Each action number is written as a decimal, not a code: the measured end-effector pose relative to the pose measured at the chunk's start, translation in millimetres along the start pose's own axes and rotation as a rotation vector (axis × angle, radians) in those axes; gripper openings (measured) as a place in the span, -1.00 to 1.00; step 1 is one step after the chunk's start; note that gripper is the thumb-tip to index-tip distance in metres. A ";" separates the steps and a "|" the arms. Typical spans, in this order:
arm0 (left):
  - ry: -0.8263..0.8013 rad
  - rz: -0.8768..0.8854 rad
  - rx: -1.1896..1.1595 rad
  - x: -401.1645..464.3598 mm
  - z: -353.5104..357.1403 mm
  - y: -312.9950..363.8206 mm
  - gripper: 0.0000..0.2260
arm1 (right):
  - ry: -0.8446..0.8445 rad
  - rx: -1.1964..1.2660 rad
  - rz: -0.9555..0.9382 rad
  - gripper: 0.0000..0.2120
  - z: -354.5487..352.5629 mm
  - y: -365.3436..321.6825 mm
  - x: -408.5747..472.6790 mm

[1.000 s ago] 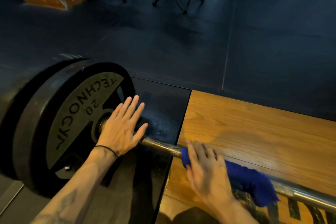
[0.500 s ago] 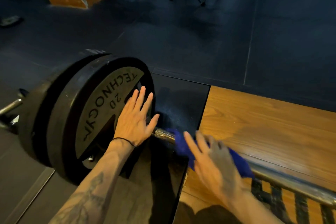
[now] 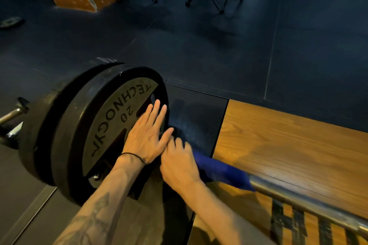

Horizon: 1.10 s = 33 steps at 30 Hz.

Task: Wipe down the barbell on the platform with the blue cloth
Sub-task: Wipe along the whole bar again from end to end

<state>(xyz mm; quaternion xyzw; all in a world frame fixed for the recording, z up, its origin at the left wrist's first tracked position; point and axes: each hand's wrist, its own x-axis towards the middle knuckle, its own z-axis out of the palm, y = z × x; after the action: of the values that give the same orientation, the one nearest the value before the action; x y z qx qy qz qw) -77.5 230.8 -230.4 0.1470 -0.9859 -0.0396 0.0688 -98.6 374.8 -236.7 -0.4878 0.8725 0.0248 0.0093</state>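
Blue cloth (image 3: 221, 171) is wrapped over the barbell (image 3: 310, 203) and pressed there by the right hand (image 3: 179, 165), whose fingers curl down around the shaft with the cloth under the palm; most of the cloth trails out to the right of the hand along the bar. The left hand (image 3: 147, 137) lies flat and open, fingers spread, against the face of the inner plate (image 3: 107, 125), the one marked 20, and grips nothing. The 2 hands touch or nearly touch where the left thumb meets the right knuckles, close to the collar.

The barbell rests low across the platform (image 3: 288, 141), its long axis running from the plates at the left down toward the lower right corner of the view. The right hand sits at the innermost end of the bare shaft, hard up against the plate, so no more shaft lies to its left. All the uncovered steel stretches away to its right, over the wooden boards.

Judging from this, the next stroke has to travel rightward along that axis, away from the plate, and the right hand is the one placed to make it. The left hand seems to be steadying the plate so the bar does not roll. How much of the far end is already wiped cannot be told.
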 end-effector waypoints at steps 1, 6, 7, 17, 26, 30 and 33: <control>-0.003 0.006 -0.001 0.9 -1.2 -0.2 -0.32 | -0.011 -0.011 -0.020 -0.22 1.3 4.5 -3.3; 0.014 0.051 0.138 -0.1 -5.3 -3.7 -0.31 | 0.022 0.026 0.059 -0.08 17.6 63.6 -74.4; 0.013 0.071 0.201 -0.2 -9.5 -5.0 -0.32 | 0.030 0.042 0.092 -0.06 20.1 77.4 -93.2; 0.019 0.128 0.370 -18.9 -18.9 -15.7 -0.36 | 0.063 0.074 0.094 -0.11 13.7 33.8 -46.3; 0.027 0.121 0.375 -31.6 -25.9 -16.0 -0.37 | 0.051 0.061 0.082 -0.05 20.1 49.7 -58.4; 0.024 0.158 0.393 -46.2 -25.5 -16.9 -0.36 | 0.067 -0.005 0.112 -0.08 27.6 86.7 -114.8; 0.025 0.177 0.394 -51.9 -26.6 -18.1 -0.37 | 0.046 0.057 0.187 -0.10 21.4 68.8 -94.9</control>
<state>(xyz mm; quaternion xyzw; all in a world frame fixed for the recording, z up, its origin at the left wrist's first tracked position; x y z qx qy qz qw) -19.2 227.4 -212.3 0.0709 -0.9828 0.1620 0.0542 -107.7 492.6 -251.8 -0.4044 0.9145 -0.0105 0.0008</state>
